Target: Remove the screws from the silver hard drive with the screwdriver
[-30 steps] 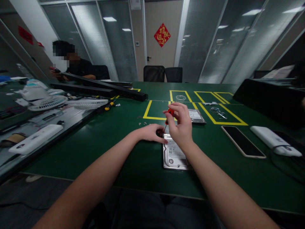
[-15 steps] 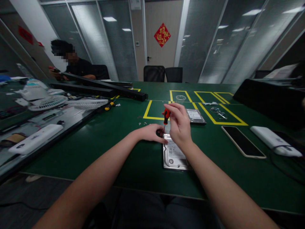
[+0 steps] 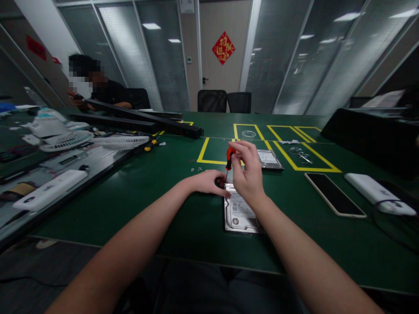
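Note:
A silver hard drive with a white label lies flat on the green table in front of me. My left hand grips its far left corner, thumb on the top face and fingers curled beyond the edge. Above that corner, my right hand holds a red and black screwdriver by the handle. Its shaft points down at the corner, leaning a little; the tip's contact is too small to make out. Several tiny screws lie on the table beyond my left hand.
A second hard drive lies behind my right hand. Rightward are a phone, a white power bank-like block with a cable, and glasses. Fan parts, a yellow-handled screwdriver and black bars lie left. A person sits beyond.
The screwdriver's handle has tipped slightly to the right, and the fingers of my right hand have shifted with it. My left hand and the hard drive have stayed put.

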A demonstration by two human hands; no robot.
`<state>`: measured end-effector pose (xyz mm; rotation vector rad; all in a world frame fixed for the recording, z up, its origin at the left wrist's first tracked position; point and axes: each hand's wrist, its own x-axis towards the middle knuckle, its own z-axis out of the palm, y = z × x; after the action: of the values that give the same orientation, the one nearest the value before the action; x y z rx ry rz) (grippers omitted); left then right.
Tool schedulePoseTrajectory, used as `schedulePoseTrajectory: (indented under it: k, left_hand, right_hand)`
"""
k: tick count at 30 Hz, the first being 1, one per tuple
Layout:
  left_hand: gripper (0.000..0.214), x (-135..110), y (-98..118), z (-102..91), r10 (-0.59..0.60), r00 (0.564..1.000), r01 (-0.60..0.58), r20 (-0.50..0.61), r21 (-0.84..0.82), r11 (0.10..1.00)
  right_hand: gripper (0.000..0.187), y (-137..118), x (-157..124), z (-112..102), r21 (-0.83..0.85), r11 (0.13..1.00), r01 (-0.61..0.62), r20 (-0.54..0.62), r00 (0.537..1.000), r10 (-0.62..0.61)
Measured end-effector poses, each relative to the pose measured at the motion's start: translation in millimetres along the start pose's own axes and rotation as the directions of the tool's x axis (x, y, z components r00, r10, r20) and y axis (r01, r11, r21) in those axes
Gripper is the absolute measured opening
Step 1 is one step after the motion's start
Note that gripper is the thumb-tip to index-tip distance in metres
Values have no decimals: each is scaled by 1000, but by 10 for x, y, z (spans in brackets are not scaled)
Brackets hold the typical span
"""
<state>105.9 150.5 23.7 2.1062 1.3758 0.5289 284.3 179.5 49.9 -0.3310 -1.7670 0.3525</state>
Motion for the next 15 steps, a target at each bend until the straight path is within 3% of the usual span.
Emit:
schedulePoseTrajectory:
  k: [15]
  left_hand:
    - [61, -4, -6, -3, 4, 1000, -4, 13, -29, 1000]
  right_hand:
    - [25, 69, -51, 49, 109, 993, -54, -28, 998, 57]
